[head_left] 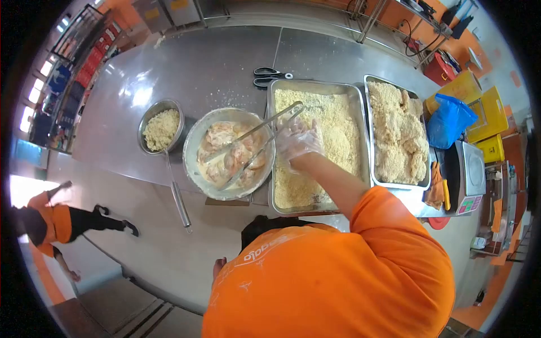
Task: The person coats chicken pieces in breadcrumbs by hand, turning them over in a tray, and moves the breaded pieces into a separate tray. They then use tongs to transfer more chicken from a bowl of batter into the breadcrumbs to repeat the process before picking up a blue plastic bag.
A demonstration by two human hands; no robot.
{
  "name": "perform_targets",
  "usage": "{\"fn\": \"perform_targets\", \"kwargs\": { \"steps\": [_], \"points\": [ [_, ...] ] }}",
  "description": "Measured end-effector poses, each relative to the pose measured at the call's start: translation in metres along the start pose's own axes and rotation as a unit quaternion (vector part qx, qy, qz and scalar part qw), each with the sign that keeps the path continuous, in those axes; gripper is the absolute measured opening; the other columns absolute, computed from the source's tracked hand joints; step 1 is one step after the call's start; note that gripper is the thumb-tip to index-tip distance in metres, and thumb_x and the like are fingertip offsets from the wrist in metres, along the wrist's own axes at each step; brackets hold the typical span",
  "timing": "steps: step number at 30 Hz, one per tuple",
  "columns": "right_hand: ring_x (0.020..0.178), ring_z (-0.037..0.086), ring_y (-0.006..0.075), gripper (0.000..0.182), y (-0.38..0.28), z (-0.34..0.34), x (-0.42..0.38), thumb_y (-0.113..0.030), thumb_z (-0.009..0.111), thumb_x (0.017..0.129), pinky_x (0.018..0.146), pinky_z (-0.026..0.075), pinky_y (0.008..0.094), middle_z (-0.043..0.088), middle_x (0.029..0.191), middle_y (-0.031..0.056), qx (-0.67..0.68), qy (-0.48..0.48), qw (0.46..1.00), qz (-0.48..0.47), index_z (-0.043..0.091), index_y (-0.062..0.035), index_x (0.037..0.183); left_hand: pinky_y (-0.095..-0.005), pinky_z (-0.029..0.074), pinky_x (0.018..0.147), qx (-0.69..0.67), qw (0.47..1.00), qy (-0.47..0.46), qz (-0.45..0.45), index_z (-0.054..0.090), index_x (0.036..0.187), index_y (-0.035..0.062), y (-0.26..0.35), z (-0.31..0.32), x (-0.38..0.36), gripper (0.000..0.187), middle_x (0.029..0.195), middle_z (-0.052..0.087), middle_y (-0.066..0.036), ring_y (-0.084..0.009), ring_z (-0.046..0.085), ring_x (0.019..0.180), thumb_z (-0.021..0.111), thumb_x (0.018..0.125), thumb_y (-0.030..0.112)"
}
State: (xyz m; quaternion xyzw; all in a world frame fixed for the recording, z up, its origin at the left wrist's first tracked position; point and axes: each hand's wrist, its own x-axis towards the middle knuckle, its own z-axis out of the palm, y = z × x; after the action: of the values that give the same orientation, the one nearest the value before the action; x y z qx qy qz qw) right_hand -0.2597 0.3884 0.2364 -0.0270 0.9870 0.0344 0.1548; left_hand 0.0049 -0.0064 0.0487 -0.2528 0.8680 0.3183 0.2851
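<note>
My right hand (300,139), in a clear plastic glove, is low over the left side of a metal tray (365,152) of pale crumbs (341,135). Its fingers are partly hidden by metal tongs (248,135) and crumbs, so its grip is unclear. These tongs lie across a large bowl (191,174) of raw meat pieces (225,138) in whitish liquid, their bent end over the tray. Beside my torso, my left hand (218,266) shows only in small part, away from the table, its fingers mostly hidden.
A long-handled strainer (179,132) holding crumbs stands left of the bowl. Black scissors (270,77) lie behind the crumb tray. Rightward are a tray of coated pieces (397,135), a blue bag (449,121) and a scale (473,169). Another person (53,222) is at far left.
</note>
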Motion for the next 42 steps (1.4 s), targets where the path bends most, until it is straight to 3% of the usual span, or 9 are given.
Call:
{"fn": "perform_targets", "kwargs": {
  "steps": [4, 12, 16, 23, 30, 33, 35, 36, 42],
  "points": [
    [0.128, 0.011, 0.0274, 0.050, 0.031, -0.038, -0.013, -0.033, 0.024, 0.086, 0.101, 0.003, 0.0521, 0.012, 0.139, 0.0103, -0.126, -0.011, 0.992, 0.012, 0.018, -0.0145, 0.132, -0.0406, 0.043, 0.069, 0.015, 1.000, 0.003, 0.021, 0.052, 0.090, -0.0043, -0.060, 0.017, 0.051, 0.043, 0.084, 0.058, -0.023, -0.0366, 0.055, 0.083, 0.045, 0.084, 0.037],
    [0.128, 0.008, 0.0263, 0.049, 0.073, 0.001, 0.017, -0.034, 0.031, 0.087, 0.102, 0.005, 0.0486, 0.007, 0.140, 0.0078, 0.069, 0.006, 0.988, 0.138, 0.017, -0.0227, 0.133, -0.0399, 0.042, 0.073, 0.046, 0.999, -0.016, -0.022, 0.051, 0.094, -0.0048, -0.009, 0.003, 0.027, 0.041, 0.088, 0.057, -0.024, -0.0373, 0.053, 0.086, 0.042, 0.085, 0.034],
    [0.128, 0.010, 0.0231, 0.052, 0.070, 0.009, 0.019, -0.043, 0.023, 0.086, 0.102, 0.002, 0.0480, 0.009, 0.139, 0.0062, 0.011, 0.061, 0.992, 0.114, 0.016, -0.0232, 0.133, -0.0401, 0.041, 0.075, 0.124, 0.987, -0.082, 0.061, 0.051, 0.095, -0.0051, -0.030, 0.021, 0.052, 0.042, 0.090, 0.056, -0.024, -0.0364, 0.053, 0.089, 0.042, 0.085, 0.035],
    [0.129, 0.006, 0.0197, 0.052, 0.087, 0.006, 0.017, -0.041, 0.021, 0.087, 0.102, -0.001, 0.0459, 0.009, 0.140, 0.0064, -0.024, 0.032, 0.997, 0.066, 0.012, -0.0209, 0.134, -0.0385, 0.041, 0.075, 0.032, 0.998, -0.057, 0.025, 0.051, 0.094, -0.0028, 0.071, 0.012, 0.050, 0.036, 0.089, 0.056, -0.021, -0.0341, 0.053, 0.086, 0.044, 0.085, 0.031],
    [0.128, 0.012, 0.0175, 0.052, 0.100, 0.014, 0.010, -0.031, 0.031, 0.086, 0.102, 0.005, 0.0448, 0.017, 0.138, 0.0084, -0.005, 0.042, 0.992, 0.115, 0.015, -0.0162, 0.133, -0.0388, 0.041, 0.076, 0.011, 0.998, -0.052, -0.031, 0.052, 0.095, -0.0021, 0.030, 0.033, 0.053, 0.038, 0.091, 0.057, -0.021, -0.0340, 0.053, 0.089, 0.045, 0.084, 0.034],
    [0.124, 0.024, 0.0183, 0.048, 0.105, -0.007, 0.035, -0.020, 0.037, 0.083, 0.101, 0.013, 0.0436, 0.025, 0.133, 0.0127, -0.416, -0.137, 0.899, -0.003, 0.026, -0.0125, 0.130, -0.0397, 0.041, 0.077, 0.095, 0.992, -0.074, -0.035, 0.053, 0.095, -0.0020, 0.035, 0.029, 0.045, 0.041, 0.093, 0.056, -0.022, -0.0354, 0.052, 0.091, 0.044, 0.083, 0.036],
    [0.098, 0.047, 0.0211, 0.034, 0.136, 0.021, 0.058, -0.007, 0.042, 0.078, 0.089, 0.033, 0.0383, 0.048, 0.107, 0.0136, -0.191, 0.121, 0.973, -0.050, 0.045, -0.0057, 0.112, -0.0396, 0.041, 0.077, 0.078, 0.995, -0.060, -0.009, 0.053, 0.094, -0.0020, 0.041, 0.030, 0.036, 0.041, 0.092, 0.056, -0.022, -0.0355, 0.052, 0.091, 0.044, 0.083, 0.037],
    [0.091, 0.050, 0.0211, 0.030, 0.141, 0.032, 0.076, -0.007, 0.043, 0.078, 0.085, 0.037, 0.0368, 0.051, 0.099, 0.0128, -0.007, 0.077, 0.997, -0.025, 0.047, -0.0045, 0.107, -0.0389, 0.041, 0.077, 0.056, 0.998, -0.041, 0.002, 0.053, 0.092, -0.0027, 0.046, 0.030, 0.035, 0.040, 0.091, 0.057, -0.022, -0.0351, 0.053, 0.090, 0.044, 0.084, 0.035],
    [0.075, 0.053, 0.0241, 0.027, 0.055, 0.027, 0.053, -0.022, 0.038, 0.084, 0.077, 0.044, 0.0328, 0.054, 0.084, 0.0136, -0.069, -0.015, 0.963, -0.260, 0.051, -0.0027, 0.097, -0.0371, 0.042, 0.076, -0.011, 1.000, -0.004, 0.007, 0.053, 0.092, -0.0027, 0.073, 0.034, 0.021, 0.037, 0.089, 0.057, -0.021, -0.0336, 0.054, 0.088, 0.045, 0.084, 0.032]
  ]
}}
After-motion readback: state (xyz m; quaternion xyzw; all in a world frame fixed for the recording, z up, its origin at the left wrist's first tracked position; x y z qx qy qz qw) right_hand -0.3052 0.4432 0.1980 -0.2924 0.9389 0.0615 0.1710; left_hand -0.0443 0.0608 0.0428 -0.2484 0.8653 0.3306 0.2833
